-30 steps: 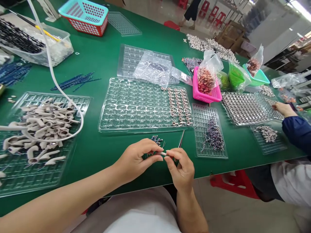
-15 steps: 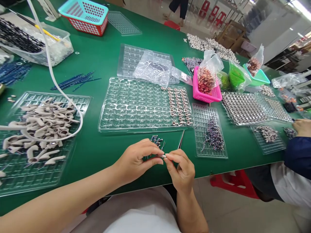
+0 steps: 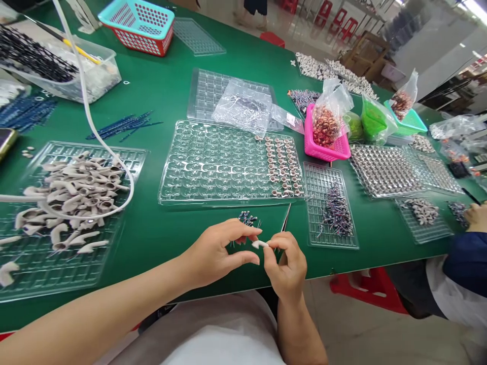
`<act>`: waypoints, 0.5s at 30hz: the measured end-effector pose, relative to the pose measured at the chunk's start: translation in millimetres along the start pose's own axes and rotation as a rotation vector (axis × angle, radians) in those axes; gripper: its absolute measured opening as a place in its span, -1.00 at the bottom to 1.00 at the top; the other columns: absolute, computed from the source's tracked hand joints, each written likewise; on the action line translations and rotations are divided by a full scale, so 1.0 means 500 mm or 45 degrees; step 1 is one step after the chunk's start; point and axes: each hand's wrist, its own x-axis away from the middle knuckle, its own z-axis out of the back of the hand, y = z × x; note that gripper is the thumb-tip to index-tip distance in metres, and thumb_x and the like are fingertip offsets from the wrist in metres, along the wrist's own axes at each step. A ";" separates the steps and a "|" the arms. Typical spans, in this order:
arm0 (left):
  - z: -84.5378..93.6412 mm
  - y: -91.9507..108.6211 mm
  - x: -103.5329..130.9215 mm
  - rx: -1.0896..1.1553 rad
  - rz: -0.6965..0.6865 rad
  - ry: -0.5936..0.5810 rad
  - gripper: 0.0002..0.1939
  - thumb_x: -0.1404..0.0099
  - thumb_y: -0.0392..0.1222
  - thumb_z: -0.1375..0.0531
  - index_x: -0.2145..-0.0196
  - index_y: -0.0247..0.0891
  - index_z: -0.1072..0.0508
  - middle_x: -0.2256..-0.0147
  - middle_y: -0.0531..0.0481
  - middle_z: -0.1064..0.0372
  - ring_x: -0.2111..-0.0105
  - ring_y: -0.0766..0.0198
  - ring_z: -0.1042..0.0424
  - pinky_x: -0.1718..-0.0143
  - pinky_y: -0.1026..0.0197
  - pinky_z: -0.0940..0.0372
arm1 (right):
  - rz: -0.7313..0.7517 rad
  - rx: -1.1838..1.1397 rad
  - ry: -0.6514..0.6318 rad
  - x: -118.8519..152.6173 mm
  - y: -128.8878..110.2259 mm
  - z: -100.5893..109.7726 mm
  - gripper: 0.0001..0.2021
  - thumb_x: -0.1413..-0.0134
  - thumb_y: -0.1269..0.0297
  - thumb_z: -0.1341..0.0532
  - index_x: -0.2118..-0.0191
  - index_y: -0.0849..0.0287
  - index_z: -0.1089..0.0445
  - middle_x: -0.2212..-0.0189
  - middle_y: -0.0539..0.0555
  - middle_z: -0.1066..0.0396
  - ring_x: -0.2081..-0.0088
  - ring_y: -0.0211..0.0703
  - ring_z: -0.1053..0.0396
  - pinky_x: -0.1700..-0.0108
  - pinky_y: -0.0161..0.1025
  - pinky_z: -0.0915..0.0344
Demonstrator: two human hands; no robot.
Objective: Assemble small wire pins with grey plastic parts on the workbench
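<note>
Between thumb and fingertips, my right hand [image 3: 286, 261] pinches one end of a small white curved piece [image 3: 260, 244]. My left hand [image 3: 224, 251] is just left of it, thumb and fingers apart, holding nothing. Small dark wired parts [image 3: 248, 218] lie on the green table beyond my left hand. Tweezers [image 3: 286, 217] rest beyond my right hand. A clear tray [image 3: 213, 167] stands farther back, with small ring-shaped pieces [image 3: 283, 165] in its right-hand columns.
At left, a tray [image 3: 133, 154] bears a heap of curved beige pieces, with a white cable [image 3: 88, 114] looping over it. Dark wired parts fill a tray [image 3: 314, 203] at right. Behind it is a pink basket [image 3: 327, 150]. A co-worker's hand [image 3: 477, 217] shows far right.
My left fingers have opened and come off the white piece. My right hand still holds it, and more of it shows. The whole view has shifted slightly.
</note>
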 end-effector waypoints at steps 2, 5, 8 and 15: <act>0.001 0.002 0.000 -0.017 0.029 -0.001 -0.63 -0.17 -0.25 -0.41 0.06 -0.27 -0.52 0.32 0.01 -0.52 0.34 0.30 -0.47 0.27 0.30 -0.40 | -0.087 -0.024 0.028 0.001 0.003 0.001 -0.86 -0.14 0.52 -0.17 0.34 0.11 -0.31 0.43 -0.05 -0.27 0.38 -0.27 -0.26 0.34 -0.28 -0.23; 0.001 0.005 0.000 -0.039 0.028 0.002 -0.74 -0.20 -0.29 -0.37 0.13 -0.28 -0.54 0.32 0.00 -0.52 0.32 0.29 -0.48 0.27 0.29 -0.39 | -0.142 -0.039 0.042 0.002 0.006 0.003 -0.87 -0.15 0.48 -0.17 0.37 0.12 -0.29 0.44 -0.06 -0.25 0.39 -0.27 -0.22 0.35 -0.28 -0.19; 0.000 0.008 0.000 -0.060 -0.018 0.017 -0.86 -0.26 -0.29 -0.32 0.19 -0.26 -0.54 0.34 0.00 -0.53 0.32 0.27 -0.47 0.28 0.28 -0.36 | -0.148 -0.027 0.032 0.001 0.006 0.002 -0.88 -0.16 0.46 -0.16 0.37 0.12 -0.29 0.45 -0.05 -0.24 0.39 -0.27 -0.22 0.35 -0.28 -0.18; 0.000 0.010 -0.002 -0.140 -0.102 0.050 -0.89 -0.35 -0.34 -0.20 0.22 -0.25 -0.54 0.39 0.01 -0.52 0.36 0.29 -0.44 0.31 0.28 -0.32 | -0.152 0.011 0.012 0.002 0.004 0.001 -0.88 -0.17 0.42 -0.16 0.39 0.12 -0.29 0.46 -0.04 -0.24 0.41 -0.26 -0.21 0.36 -0.27 -0.19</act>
